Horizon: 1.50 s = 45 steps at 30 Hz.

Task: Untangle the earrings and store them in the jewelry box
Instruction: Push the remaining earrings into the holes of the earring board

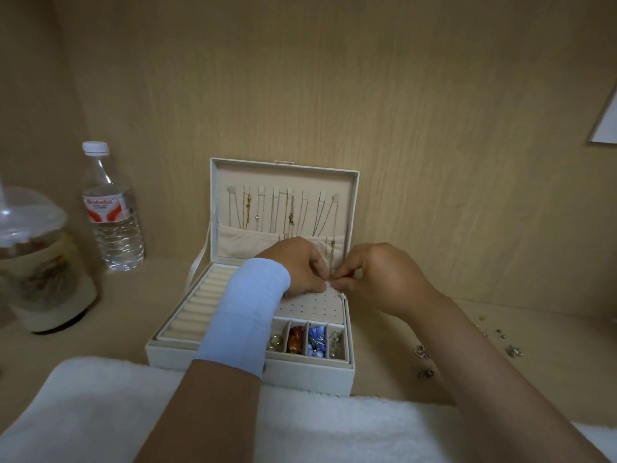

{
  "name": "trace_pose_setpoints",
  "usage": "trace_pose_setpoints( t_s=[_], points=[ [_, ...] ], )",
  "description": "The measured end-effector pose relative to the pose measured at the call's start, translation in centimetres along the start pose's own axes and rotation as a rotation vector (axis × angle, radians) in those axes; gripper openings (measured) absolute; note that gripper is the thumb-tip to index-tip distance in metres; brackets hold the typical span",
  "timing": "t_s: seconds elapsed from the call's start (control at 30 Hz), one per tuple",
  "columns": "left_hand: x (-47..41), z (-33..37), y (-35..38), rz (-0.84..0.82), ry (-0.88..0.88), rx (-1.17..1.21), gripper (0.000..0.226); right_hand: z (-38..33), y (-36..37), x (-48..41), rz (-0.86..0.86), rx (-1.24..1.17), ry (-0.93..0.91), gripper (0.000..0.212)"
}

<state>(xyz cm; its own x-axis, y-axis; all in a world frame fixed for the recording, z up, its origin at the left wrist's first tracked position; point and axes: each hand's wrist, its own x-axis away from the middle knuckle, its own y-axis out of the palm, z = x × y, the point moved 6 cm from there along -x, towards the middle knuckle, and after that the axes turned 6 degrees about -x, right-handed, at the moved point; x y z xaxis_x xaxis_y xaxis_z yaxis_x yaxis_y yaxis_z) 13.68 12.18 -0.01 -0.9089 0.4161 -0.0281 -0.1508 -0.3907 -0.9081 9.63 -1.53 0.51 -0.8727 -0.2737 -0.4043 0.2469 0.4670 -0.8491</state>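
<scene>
An open cream jewelry box (300, 370) stands in the middle of the wooden shelf, its lid upright with several chains hanging inside. My left hand (297, 265), with a pale blue wrap on the wrist, and my right hand (377, 275) meet over the perforated earring panel (310, 307) at the box's back right. Their fingertips pinch a tiny earring (333, 278) between them; it is mostly hidden. Small front compartments hold gold rings, a red-brown piece, blue pieces and small earrings (335, 342). Loose earrings (422, 352) lie on the shelf to the right.
A water bottle (112, 208) and a lidded cup (36, 262) stand at the left. A white towel (100, 412) covers the near edge. More small jewelry bits (512, 349) are scattered at the far right. A wooden wall rises behind the box.
</scene>
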Motion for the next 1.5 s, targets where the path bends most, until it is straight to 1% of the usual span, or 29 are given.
trace_pose_setpoints(
  t_s=[0.2,0.37,0.47,0.6,0.73,0.8,0.9,0.97,1.07,1.17,1.27,1.3,1.4,1.43,1.5],
  points=[
    [0.0,0.2,0.2,0.0,0.004,-0.003,0.016,0.2,0.1,0.1,0.01,0.039,0.005,0.008],
    [-0.1,0.2,0.3,-0.003,0.022,0.006,0.017,-0.1,0.4,0.0,-0.067,0.066,-0.012,0.01],
    [0.0,0.2,0.3,-0.006,0.027,0.004,0.018,0.1,0.4,0.0,-0.065,0.003,0.02,0.007],
    [0.2,0.3,0.4,-0.016,0.027,0.02,0.018,0.9,0.3,0.0,-0.03,-0.158,0.102,0.003],
    [0.3,0.6,0.3,-0.03,0.024,0.03,0.017,0.8,0.8,0.0,-0.071,-0.18,0.107,0.002],
    [0.4,0.6,0.2,-0.03,0.018,0.031,0.015,1.0,0.7,0.0,-0.079,-0.226,0.114,0.005],
    [0.5,0.7,0.1,-0.003,0.014,0.024,0.015,2.0,-1.1,0.3,0.007,-0.35,0.167,0.01],
    [0.4,1.3,-0.3,0.05,0.027,0.048,0.016,3.3,-3.0,0.8,0.086,-0.381,0.211,0.009],
    [0.3,3.4,-0.5,0.141,0.09,0.123,0.015,6.3,-5.3,2.1,0.096,-0.286,0.287,0.01],
    [0.1,6.7,0.7,0.188,0.178,0.153,0.017,9.9,-6.4,4.1,0.007,-0.144,0.387,0.011],
    [-1.0,9.8,3.4,0.113,0.213,0.133,0.018,12.5,-6.6,6.0,-0.059,-0.051,0.452,0.004],
    [-1.5,10.6,4.3,0.083,0.203,0.12,0.017,13.1,-6.5,6.3,-0.076,-0.02,0.462,0.006],
    [-3.4,12.5,6.9,0.013,0.148,0.056,0.017,15.0,-6.3,7.1,-0.092,0.033,0.505,0.027],
    [-3.9,13.0,7.7,-0.012,0.133,0.03,0.018,15.5,-6.2,7.3,-0.089,0.034,0.523,0.03],
    [-4.9,14.1,8.9,-0.051,0.116,-0.014,0.023,16.3,-5.8,7.7,-0.082,0.008,0.554,0.024]
  ],
)
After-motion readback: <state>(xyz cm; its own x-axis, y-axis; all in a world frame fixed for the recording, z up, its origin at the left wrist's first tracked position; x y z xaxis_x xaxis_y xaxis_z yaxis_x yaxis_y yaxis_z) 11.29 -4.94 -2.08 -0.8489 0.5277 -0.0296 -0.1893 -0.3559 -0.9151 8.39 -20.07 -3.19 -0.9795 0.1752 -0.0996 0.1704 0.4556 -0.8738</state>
